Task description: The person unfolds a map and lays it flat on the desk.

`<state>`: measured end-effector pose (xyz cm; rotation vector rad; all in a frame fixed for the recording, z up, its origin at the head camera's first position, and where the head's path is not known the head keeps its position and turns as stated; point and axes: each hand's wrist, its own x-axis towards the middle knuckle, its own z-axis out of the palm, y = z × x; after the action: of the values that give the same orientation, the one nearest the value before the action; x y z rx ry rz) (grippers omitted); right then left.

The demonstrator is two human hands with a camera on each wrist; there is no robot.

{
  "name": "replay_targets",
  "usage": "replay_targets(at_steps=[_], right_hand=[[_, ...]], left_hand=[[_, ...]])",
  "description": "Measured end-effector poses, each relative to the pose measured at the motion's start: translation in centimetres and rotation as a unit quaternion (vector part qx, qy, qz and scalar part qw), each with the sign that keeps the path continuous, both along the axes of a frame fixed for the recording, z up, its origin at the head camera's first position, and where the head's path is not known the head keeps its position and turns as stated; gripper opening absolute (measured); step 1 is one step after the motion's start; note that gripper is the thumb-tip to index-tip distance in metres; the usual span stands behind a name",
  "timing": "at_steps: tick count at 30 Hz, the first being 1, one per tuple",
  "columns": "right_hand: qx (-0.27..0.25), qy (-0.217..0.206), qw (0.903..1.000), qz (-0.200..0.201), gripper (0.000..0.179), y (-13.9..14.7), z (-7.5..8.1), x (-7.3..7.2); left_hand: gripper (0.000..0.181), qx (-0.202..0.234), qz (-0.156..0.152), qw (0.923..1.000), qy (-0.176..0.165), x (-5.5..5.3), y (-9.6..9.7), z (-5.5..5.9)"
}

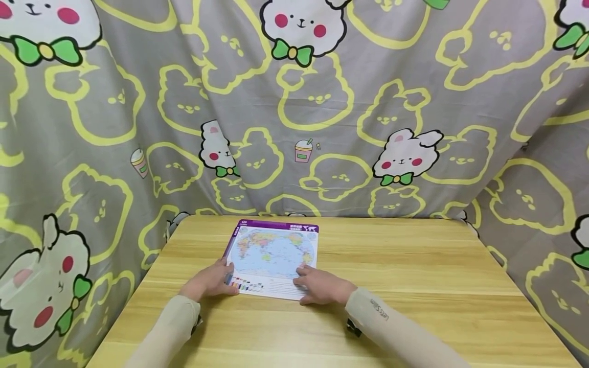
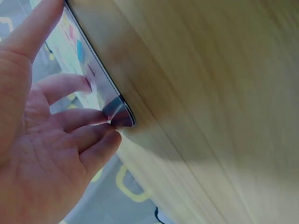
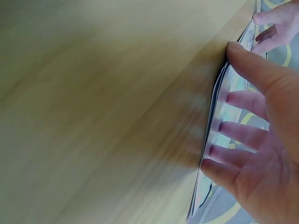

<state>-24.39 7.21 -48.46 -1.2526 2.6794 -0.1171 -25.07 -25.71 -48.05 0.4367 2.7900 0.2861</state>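
Observation:
A thin world map board [image 1: 271, 255] with a purple top band lies on the table, its coloured map facing up. At its lower left edge is my left hand [image 1: 212, 278], thumb by the near edge and fingers along the left side. My right hand [image 1: 324, 285] rests on the lower right part, fingertips over the map. In the left wrist view, several fingertips [image 2: 110, 122] touch the board near a rounded corner. The right wrist view shows spread fingers [image 3: 243, 133] touching the board's face, with the thumb at its near edge. Thin layers show along that edge.
The wooden table [image 1: 414, 286] has light yellow grain and extends well to the right of the board. A grey curtain [image 1: 257, 107] with yellow outlines and white rabbits hangs behind the table and along both sides.

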Motion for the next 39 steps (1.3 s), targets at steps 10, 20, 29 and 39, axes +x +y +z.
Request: replay_targets(at_steps=[10,20,29,39], right_hand=[[-0.006,-0.021,0.9998,-0.003,0.056,1.2,-0.1,0.3],[-0.031,-0.031,0.999,-0.013,0.059,2.1,0.1,0.4],[-0.041,-0.04,0.9982,-0.018,0.057,2.9,0.3,0.3],[-0.044,-0.04,0.9981,-0.016,0.057,4.0,-0.2,0.0]], left_hand=[[0.088,-0.003,0.003,0.9999,-0.01,0.1,1.1,0.1],[0.085,-0.003,-0.002,0.9999,-0.011,0.1,1.3,0.3],[0.084,0.003,-0.003,0.9999,-0.016,0.2,1.9,0.3],[0.083,-0.006,-0.015,0.9998,-0.013,0.4,2.7,0.3]])
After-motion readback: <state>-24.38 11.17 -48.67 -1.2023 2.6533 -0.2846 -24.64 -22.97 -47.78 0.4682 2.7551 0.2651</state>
